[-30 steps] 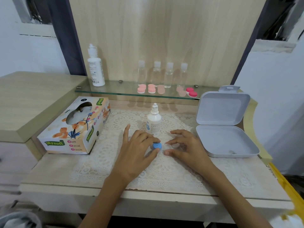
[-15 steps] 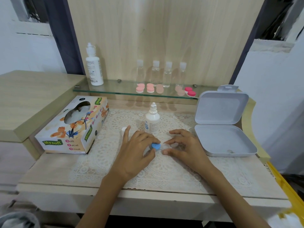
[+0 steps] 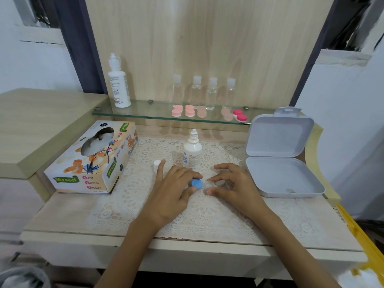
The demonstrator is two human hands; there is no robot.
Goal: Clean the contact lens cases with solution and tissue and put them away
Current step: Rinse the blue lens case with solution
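Note:
A contact lens case lies on the lace mat between my hands. My left hand (image 3: pixel 173 190) pinches its blue cap (image 3: pixel 196 183) between thumb and fingers. My right hand (image 3: pixel 230 185) pinches the pale white part of the case (image 3: pixel 207 184) beside the blue cap. A small white solution bottle (image 3: pixel 192 151) stands uncapped just behind my hands, and its white cap (image 3: pixel 157 164) sits by my left index finger. A floral tissue box (image 3: pixel 91 161) lies at the left. Several pink lens cases (image 3: pixel 189 111) and a red one (image 3: pixel 240 116) rest on the glass shelf.
An open white plastic box (image 3: pixel 282 177) sits at the right with a small object inside. On the glass shelf (image 3: pixel 145 113) stand a tall white bottle (image 3: pixel 118 84) and several clear small bottles (image 3: pixel 212 92). A wooden cabinet top (image 3: pixel 31 121) adjoins on the left.
My hands have stayed on the lens case. The blue cap has turned and tilted slightly in my left fingers, and the white part shows more beside it.

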